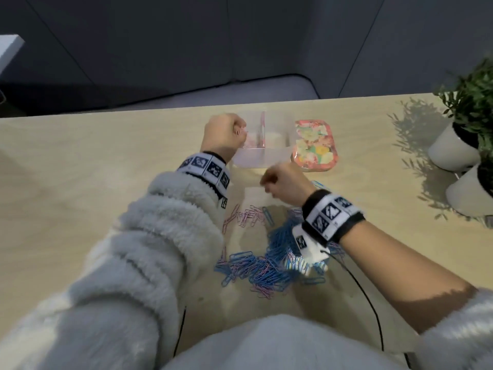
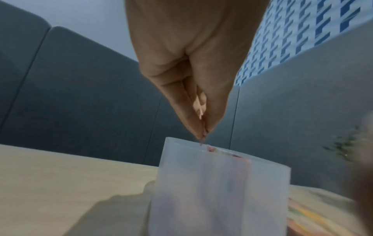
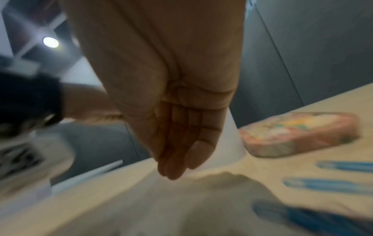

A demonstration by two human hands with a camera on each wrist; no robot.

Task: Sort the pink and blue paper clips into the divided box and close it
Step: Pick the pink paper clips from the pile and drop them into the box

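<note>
One pink paper clip pinched in my left grip above translucent divided plastic box; right grip blurred, cannot tell. Risk: clip bounces over divider.

Pink & blue clips – frosted clear box, floral lid, beige table.

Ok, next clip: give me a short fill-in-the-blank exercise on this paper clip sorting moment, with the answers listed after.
1. The left hand pinches a ____ paper clip over the clear box.
2. The flowered lid lies on the table to the ____ of the box.
3. Pink clips already lie in the box's ____ compartment.
4. The loose clips nearest the right hand in its wrist view are ____.

Missing words: pink; right; left; blue
</note>
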